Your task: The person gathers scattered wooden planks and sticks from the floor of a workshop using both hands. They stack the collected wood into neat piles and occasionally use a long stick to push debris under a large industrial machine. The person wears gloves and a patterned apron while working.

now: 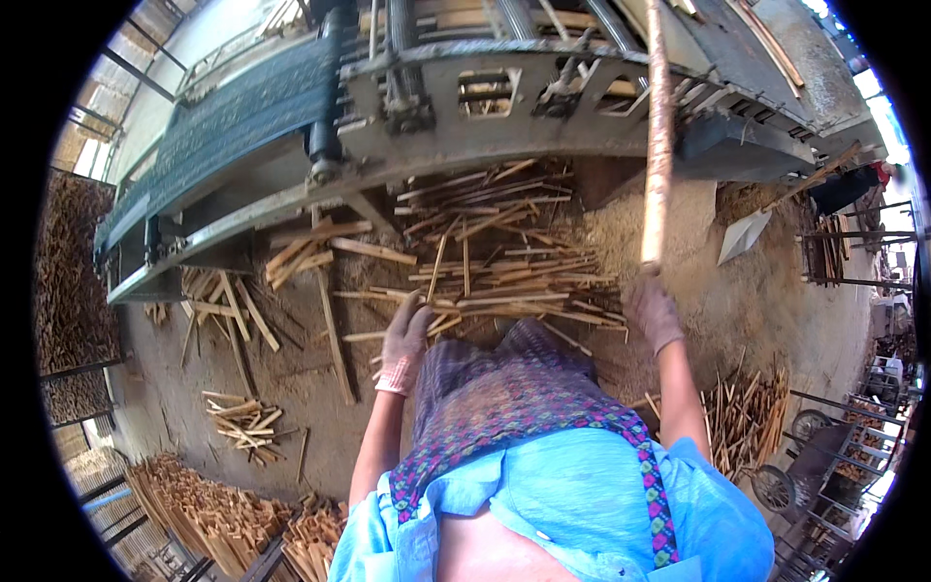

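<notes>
Stacked sticks (73,262): brown, in a tall mass at far left
Cut wood pieces (199,500): heaped at lower left beside dark metal bars
Shovel (745,238): pale blade, tilted, near a person (842,190) in dark clothing
Cart (815,461): spoked wheels, lower right

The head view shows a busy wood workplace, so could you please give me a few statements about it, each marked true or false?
1. The right hand holds the lower end of a long wooden strip. True.
2. Both hands grip that strip. False: the left hand is off it.
3. Loose wooden sticks lie on the floor in front of the person. True.
4. The person's shirt is red. False: the shirt is light blue.
5. A blue-green belt runs across the upper left. True.
6. The wheeled cart stands at the left. False: the cart is at the right.
</notes>
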### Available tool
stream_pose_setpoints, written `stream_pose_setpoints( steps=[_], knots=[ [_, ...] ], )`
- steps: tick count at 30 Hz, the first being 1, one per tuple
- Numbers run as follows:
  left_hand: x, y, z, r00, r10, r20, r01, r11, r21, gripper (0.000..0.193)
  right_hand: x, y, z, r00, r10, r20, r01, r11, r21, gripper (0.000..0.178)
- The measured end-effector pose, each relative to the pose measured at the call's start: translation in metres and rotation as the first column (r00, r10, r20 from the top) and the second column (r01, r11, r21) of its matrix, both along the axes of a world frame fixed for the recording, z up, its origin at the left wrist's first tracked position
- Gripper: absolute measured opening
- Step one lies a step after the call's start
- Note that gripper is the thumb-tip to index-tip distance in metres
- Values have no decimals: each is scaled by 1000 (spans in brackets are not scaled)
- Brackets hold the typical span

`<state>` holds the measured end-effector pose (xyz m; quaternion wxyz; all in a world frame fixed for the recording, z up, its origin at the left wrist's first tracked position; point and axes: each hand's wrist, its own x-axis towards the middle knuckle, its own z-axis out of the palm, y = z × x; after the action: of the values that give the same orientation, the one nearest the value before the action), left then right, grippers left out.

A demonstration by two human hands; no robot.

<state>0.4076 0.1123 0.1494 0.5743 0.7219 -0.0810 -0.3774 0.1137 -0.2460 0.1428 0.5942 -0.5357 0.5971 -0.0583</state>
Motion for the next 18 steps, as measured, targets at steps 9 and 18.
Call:
stream_pose_setpoints(
  steps=[9,18],
  knots=[
    [-71,-251,207,788,-441,430,487,873,2,84,204,-131,158,623,50,780,-170,983,72,42],
    [-100,-283,67,574,-341,744,236,939,249,77,209,-115,122,811,316,493,-208,942,-263,21]
  ],
)
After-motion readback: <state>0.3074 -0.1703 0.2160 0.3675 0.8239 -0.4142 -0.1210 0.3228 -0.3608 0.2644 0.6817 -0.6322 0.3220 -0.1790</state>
